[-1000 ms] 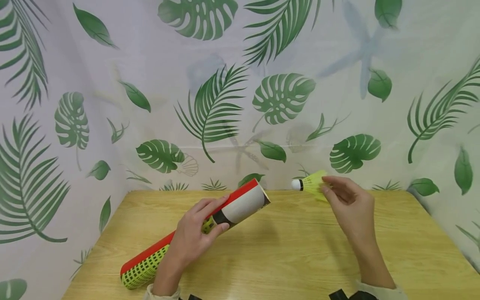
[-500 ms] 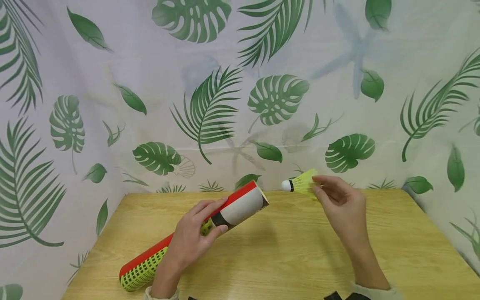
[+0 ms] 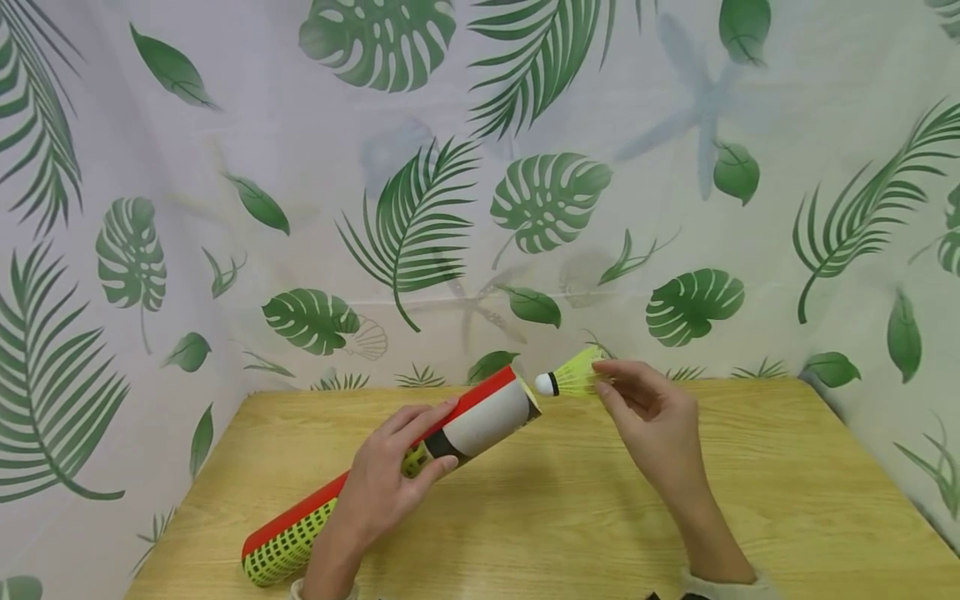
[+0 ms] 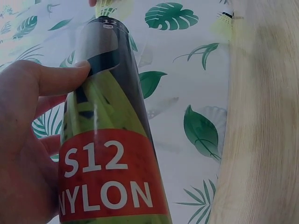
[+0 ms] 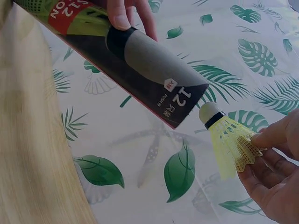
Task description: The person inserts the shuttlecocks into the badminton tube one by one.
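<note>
My left hand [image 3: 390, 467] grips a long shuttlecock tube [image 3: 483, 417], red, grey and black, tilted with its mouth raised to the right. Yellow mesh-like sides show at its lower end, and "S12 NYLON" is printed on it in the left wrist view. Between thumb and fingers, my right hand [image 3: 656, 425] pinches a yellow shuttlecock [image 3: 576, 375] by its skirt edge. Its white cork, with a black band, points left at the tube's mouth. In the right wrist view, the cork of the shuttlecock [image 5: 229, 135] sits just outside the tube's rim [image 5: 192, 107].
Beneath both hands is a light wooden table [image 3: 570, 517]. A pale cloth [image 3: 450, 100] with green leaf prints hangs behind it and at the sides. Another yellow shuttlecock [image 4: 225, 18] shows by the table edge at the top of the left wrist view.
My right hand has carried the shuttlecock leftward, closing the gap to the tube's mouth. The left hand and tube stay nearly in place, while the head view has shifted slightly.
</note>
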Demonstrator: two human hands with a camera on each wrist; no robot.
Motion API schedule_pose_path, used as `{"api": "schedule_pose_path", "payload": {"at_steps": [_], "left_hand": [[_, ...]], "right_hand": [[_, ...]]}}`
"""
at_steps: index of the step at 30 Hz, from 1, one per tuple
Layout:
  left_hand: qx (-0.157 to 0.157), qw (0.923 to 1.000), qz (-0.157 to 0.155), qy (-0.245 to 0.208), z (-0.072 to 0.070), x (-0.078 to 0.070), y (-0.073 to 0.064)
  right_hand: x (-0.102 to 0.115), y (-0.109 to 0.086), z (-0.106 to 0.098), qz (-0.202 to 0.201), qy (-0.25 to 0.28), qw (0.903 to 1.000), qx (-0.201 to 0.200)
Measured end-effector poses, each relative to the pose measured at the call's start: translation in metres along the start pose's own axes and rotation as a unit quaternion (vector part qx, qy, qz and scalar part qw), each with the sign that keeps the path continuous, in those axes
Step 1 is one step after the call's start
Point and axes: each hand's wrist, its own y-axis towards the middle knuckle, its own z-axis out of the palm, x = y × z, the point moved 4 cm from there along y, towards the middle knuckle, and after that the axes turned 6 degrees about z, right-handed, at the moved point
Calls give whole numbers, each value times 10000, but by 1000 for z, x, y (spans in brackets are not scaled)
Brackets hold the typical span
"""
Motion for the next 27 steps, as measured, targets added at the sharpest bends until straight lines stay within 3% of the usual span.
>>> {"api": "schedule_pose_path", "payload": {"at_steps": [13, 27], "left_hand": [[29, 9999, 129, 2, 3, -4, 0], [149, 9997, 158, -131, 6, -7, 1]], "right_hand": [[2, -6, 17, -72, 267, 9993, 245], [0, -12, 34, -122, 90, 9979, 637]]}}
